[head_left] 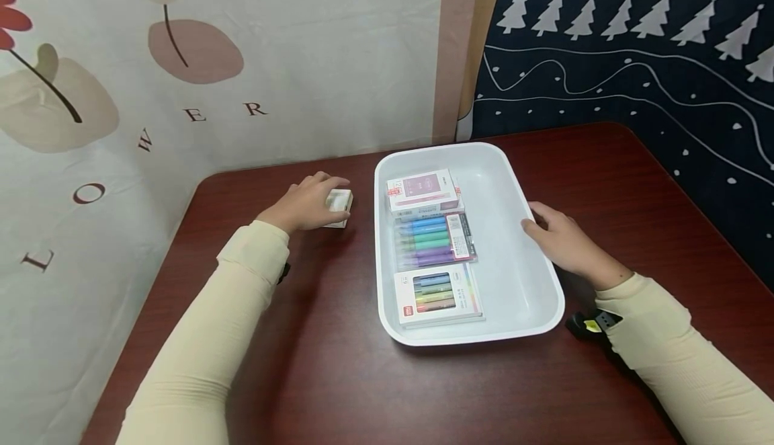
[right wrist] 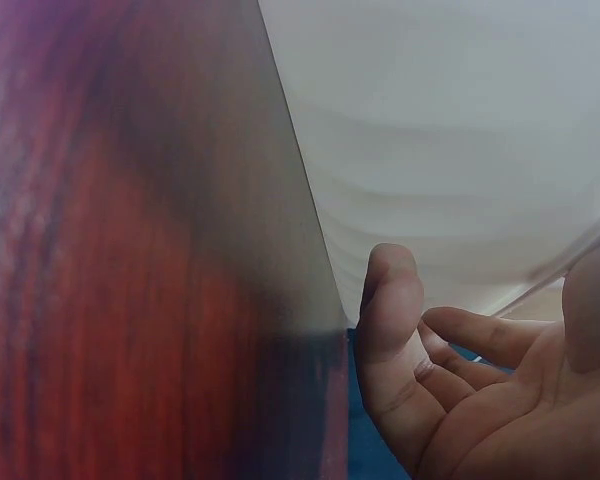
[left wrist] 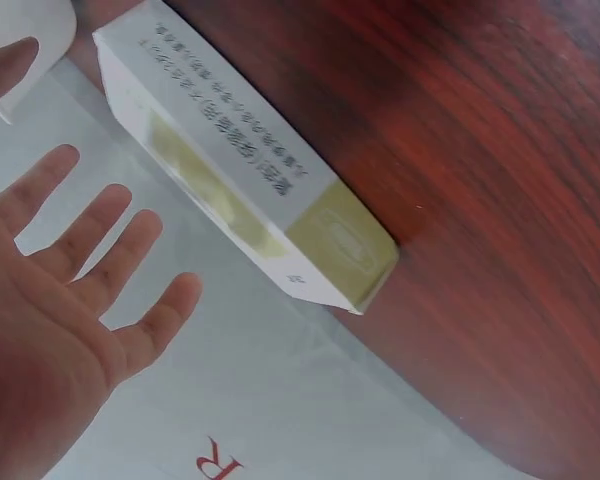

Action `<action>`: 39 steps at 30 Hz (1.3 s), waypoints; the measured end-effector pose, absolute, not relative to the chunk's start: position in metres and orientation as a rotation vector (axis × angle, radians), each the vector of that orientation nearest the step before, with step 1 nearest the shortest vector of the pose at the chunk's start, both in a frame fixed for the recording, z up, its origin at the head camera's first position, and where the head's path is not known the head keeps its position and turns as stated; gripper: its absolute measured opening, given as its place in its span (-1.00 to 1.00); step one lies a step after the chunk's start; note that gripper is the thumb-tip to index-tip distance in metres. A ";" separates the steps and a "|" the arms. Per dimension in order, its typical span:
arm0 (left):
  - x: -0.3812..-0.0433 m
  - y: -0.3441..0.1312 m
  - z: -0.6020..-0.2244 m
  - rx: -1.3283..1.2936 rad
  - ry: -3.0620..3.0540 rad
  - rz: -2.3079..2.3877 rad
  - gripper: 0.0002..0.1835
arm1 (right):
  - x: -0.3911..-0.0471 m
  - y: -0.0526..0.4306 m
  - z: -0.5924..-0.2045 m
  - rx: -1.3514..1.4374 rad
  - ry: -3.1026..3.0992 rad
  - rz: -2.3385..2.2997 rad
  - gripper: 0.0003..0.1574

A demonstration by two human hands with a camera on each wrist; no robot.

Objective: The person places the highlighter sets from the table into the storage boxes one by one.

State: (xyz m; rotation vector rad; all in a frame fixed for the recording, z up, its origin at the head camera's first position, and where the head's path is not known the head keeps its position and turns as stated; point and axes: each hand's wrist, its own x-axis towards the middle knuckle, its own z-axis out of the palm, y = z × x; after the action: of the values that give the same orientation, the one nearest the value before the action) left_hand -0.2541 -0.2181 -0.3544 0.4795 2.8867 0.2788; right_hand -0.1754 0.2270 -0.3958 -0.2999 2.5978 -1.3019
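Observation:
A small white box with a yellow-green end (left wrist: 260, 180) lies on the table, left of a white plastic tray (head_left: 520, 297). Over this box hovers my left hand (head_left: 305, 204), its fingers spread; the left wrist view shows the palm (left wrist: 40, 330) and fingers apart from the box. My right hand (head_left: 562, 240) grips the tray's right rim, with bent fingers (right wrist: 390, 310) against its outer side. Inside the tray, along its left half, lie a pink-and-white box (head_left: 423, 186), a clear pack of blue, green and purple pens (head_left: 431, 236), and a white box of coloured pens (head_left: 438, 294).
The dark red-brown table (head_left: 338, 378) carries everything. Behind it hangs a pale cloth (head_left: 338, 62) with flower prints and letters. A navy cloth (head_left: 605, 82) with white trees hangs at the right.

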 end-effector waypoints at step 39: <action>-0.261 -0.235 -0.368 0.501 2.824 0.123 -0.11 | -0.176 0.227 -0.395 -0.286 2.604 -1.294 -0.34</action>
State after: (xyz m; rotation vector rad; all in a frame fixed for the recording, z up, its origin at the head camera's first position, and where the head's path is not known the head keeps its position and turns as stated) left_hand -0.2611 -0.2352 -0.3676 0.5013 2.8236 0.1226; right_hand -0.1756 0.2268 -0.3952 -0.2856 2.6042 -1.2944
